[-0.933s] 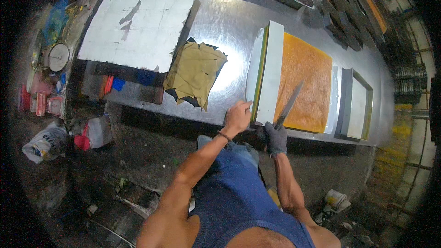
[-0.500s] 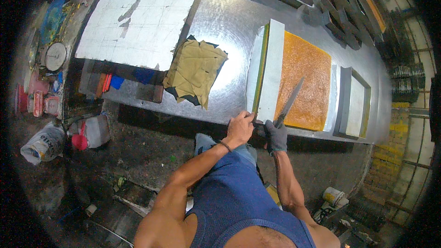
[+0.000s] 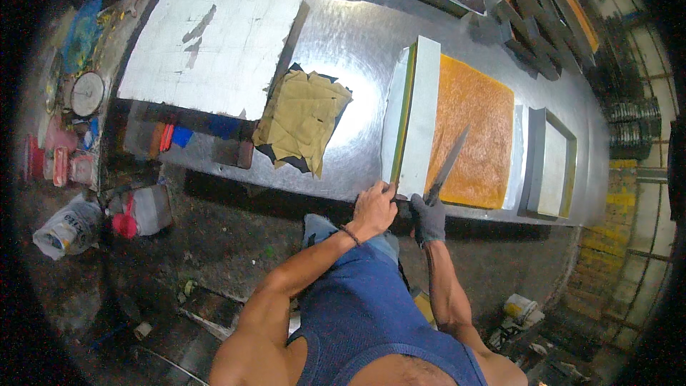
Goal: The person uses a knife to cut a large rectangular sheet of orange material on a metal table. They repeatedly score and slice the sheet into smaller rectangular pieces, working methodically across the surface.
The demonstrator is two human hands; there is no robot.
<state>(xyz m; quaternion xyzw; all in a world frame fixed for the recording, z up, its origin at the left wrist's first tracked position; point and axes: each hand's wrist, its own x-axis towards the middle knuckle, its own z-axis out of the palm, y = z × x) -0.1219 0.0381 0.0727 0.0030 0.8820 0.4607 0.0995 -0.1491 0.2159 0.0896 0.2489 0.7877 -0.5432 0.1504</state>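
A flat orange-brown slab [image 3: 477, 129] with a grainy surface lies on the steel table. Along its left side runs a long pale metal bar [image 3: 420, 111] with a yellow-green edge. My bare left hand [image 3: 375, 209] has its fingers curled at the bar's near end, at the table's front edge. In a grey glove, my right hand [image 3: 429, 219] grips a knife; the handle is mostly hidden. The long knife blade [image 3: 448, 162] points away from me and slants to the right over the slab's left part.
Right of the slab is a rectangular metal frame [image 3: 532, 164]. A crumpled olive cloth [image 3: 304, 111] lies left of the bar, near a worn white board [image 3: 214, 43]. More metal frames [image 3: 529, 36] are piled at the far right. A round dial [image 3: 87, 94] stands at the left.
The view has shifted slightly, so the table sits a little lower. Both hands stay by the bar's near end, and the knife keeps nearly the same slant.
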